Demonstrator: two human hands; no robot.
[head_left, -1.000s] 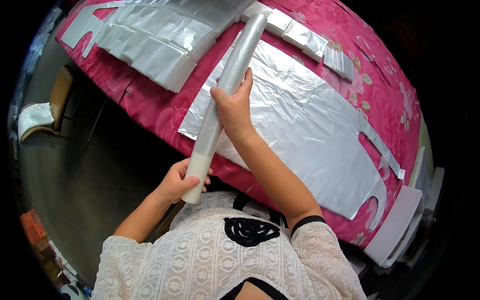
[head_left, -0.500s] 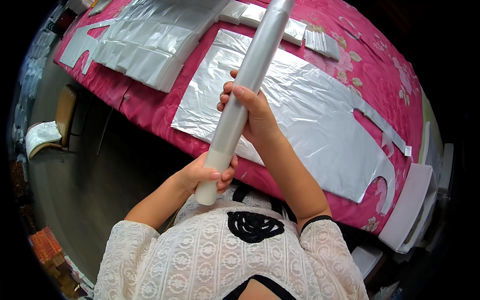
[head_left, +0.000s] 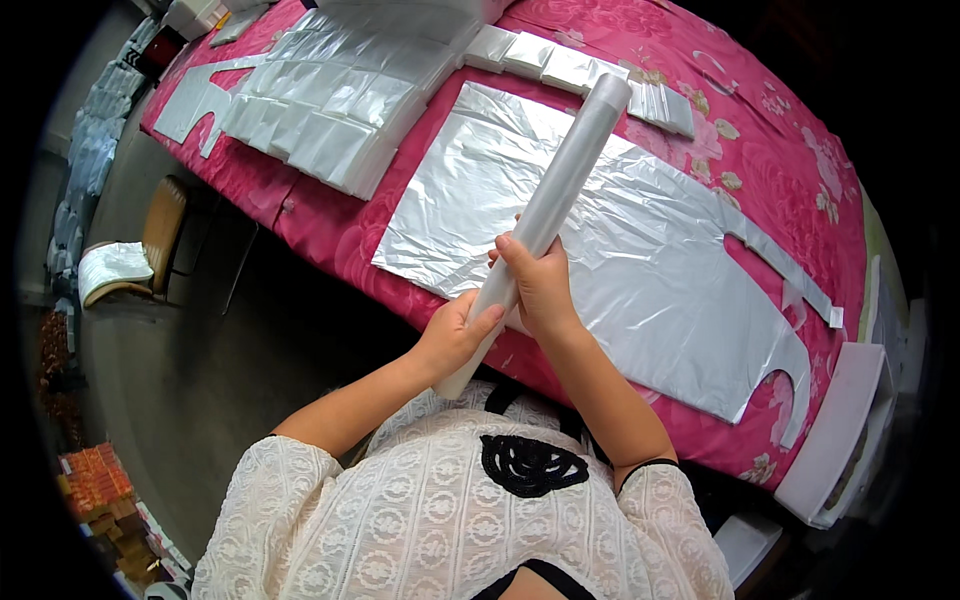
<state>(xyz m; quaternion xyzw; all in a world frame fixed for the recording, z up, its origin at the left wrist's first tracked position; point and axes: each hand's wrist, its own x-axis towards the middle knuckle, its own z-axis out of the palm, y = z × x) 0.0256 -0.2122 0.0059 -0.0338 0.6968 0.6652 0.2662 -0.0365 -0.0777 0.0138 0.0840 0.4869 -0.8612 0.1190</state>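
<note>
Both my hands hold a long roll of pale, translucent plastic film (head_left: 572, 168), slanting from my waist up to the right. My left hand (head_left: 457, 335) is wrapped round its lower part, thumb along the top. A little higher, my right hand (head_left: 537, 283) grips the roll, its fingers partly hidden behind it. Beneath the roll lies a flat, shiny white plastic sheet (head_left: 660, 300), with cut-out curves and narrow straps at its right end; it may be several layers thick. The upper end of the roll hangs over the sheet's far edge.
A pink flowered cloth (head_left: 770, 130) covers the table. Folded plastic packets (head_left: 340, 110) lie in overlapping rows at the far left, and a row of smaller packets (head_left: 545, 60) sits behind the sheet. A chair (head_left: 165, 225) stands left; a white bin (head_left: 835, 430) stands right.
The roll has tipped down and away, its upper end now fully in view. My left hand has slid up it, and my hands are closer together. The whole view has shifted slightly.
</note>
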